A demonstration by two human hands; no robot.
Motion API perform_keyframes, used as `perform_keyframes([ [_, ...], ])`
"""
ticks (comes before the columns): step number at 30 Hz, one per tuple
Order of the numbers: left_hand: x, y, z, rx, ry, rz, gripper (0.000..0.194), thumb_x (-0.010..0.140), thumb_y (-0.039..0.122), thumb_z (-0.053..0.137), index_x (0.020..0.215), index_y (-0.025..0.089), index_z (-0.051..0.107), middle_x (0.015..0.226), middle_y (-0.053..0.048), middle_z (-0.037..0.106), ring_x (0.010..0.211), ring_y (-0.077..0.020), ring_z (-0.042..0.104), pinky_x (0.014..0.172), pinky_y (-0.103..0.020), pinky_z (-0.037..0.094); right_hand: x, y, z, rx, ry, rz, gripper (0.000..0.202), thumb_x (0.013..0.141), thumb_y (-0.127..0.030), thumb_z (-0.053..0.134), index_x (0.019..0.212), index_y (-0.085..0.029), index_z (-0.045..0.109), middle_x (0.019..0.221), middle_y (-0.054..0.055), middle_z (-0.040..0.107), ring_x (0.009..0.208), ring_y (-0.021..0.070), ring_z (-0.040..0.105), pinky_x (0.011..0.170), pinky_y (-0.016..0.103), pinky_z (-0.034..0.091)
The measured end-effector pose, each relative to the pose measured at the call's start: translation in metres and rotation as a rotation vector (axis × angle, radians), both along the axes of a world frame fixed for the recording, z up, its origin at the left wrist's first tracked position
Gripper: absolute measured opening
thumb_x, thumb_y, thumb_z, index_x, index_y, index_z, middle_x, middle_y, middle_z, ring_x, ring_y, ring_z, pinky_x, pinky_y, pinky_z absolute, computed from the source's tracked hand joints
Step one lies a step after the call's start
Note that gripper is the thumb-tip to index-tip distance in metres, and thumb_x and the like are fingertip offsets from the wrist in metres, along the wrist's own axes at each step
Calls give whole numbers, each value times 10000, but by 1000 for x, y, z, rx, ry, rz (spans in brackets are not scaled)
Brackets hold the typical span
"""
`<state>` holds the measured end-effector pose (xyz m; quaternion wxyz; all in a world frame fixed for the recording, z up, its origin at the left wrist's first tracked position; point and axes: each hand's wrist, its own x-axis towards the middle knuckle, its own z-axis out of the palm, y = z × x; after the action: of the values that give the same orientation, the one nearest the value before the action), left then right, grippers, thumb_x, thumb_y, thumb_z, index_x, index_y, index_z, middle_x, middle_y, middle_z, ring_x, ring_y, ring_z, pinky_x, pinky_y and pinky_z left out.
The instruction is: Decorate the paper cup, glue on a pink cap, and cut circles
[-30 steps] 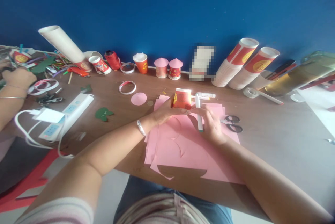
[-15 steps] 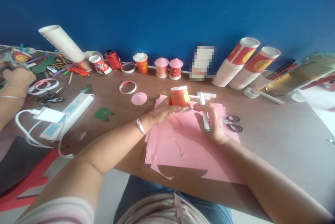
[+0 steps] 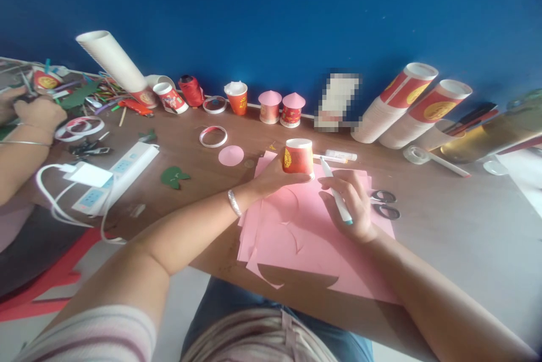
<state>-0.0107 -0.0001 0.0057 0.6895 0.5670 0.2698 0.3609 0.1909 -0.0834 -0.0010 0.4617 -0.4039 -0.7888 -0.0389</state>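
Observation:
A red paper cup point(image 3: 298, 157) with gold print and a white rim is gripped in my left hand point(image 3: 275, 177), held above the pink paper sheets point(image 3: 292, 266). My right hand point(image 3: 354, 204) is closed round a white marker point(image 3: 340, 201) with a teal end, its upper tip just right of the cup and apart from it. Beyond the sheets lie more white markers point(image 3: 341, 155). A pair of black-handled scissors point(image 3: 387, 212) rests by my right hand, its blades hidden.
Two small cups with pink cone roofs point(image 3: 270, 107) stand by the wall. Tall paper cup stacks point(image 3: 381, 108) lean at right, another point(image 3: 114, 62) at left. A power strip point(image 3: 127, 173) with cables lies left. A co-worker's hands point(image 3: 40, 110) hold something at far left.
The cup has turned in my left hand, so its gold print now shows on the left side. The marker tilts more to the left, its upper tip near the cup. The view has shifted slightly.

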Motion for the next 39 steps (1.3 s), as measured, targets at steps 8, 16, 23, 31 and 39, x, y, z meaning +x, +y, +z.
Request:
perform_keyframes([
  [8, 2, -1, -1, -67, -3, -4, 545, 761, 289, 885, 1224, 185, 617, 1185, -111, 712, 1139, -272, 681, 1045, -476, 507, -2, 4, -13, -81, -23, 30, 311, 984, -144, 572, 1263, -281, 576, 1215, 118, 727, 1082, 279, 740, 829, 429, 630],
  [16, 0, -2, 1, -99, -132, -106, 533, 809, 244, 849, 1267, 237, 578, 1260, -86, 702, 1226, -259, 664, 1139, -507, 497, -1, 9, -11, -115, 13, -49, 238, 1019, -174, 540, 1241, -259, 558, 1239, 127, 727, 1121, 265, 738, 869, 411, 626],
  [23, 2, -3, 3, -87, 7, 44, 485, 745, 328, 900, 1136, 162, 666, 1102, -99, 719, 1079, -255, 680, 1050, -485, 513, 0, 8, -13, -64, 7, -57, 248, 1005, -169, 552, 1234, -264, 554, 1198, 115, 726, 1063, 275, 730, 830, 423, 608],
  [31, 0, -1, 2, -21, 14, -10, 416, 778, 353, 874, 1087, 152, 682, 1071, -95, 722, 1049, -247, 675, 957, -406, 513, -2, 8, -13, -6, -40, 28, 336, 975, -146, 604, 1285, -257, 541, 1244, 124, 717, 1117, 285, 724, 874, 423, 615],
  [39, 0, 1, 1, -21, -61, -82, 450, 814, 320, 847, 1207, 188, 672, 1198, -105, 712, 1167, -280, 656, 1079, -487, 489, -1, 8, -14, -83, -10, 17, 318, 988, -146, 582, 1286, -248, 542, 1325, 152, 699, 1175, 284, 718, 904, 433, 621],
])
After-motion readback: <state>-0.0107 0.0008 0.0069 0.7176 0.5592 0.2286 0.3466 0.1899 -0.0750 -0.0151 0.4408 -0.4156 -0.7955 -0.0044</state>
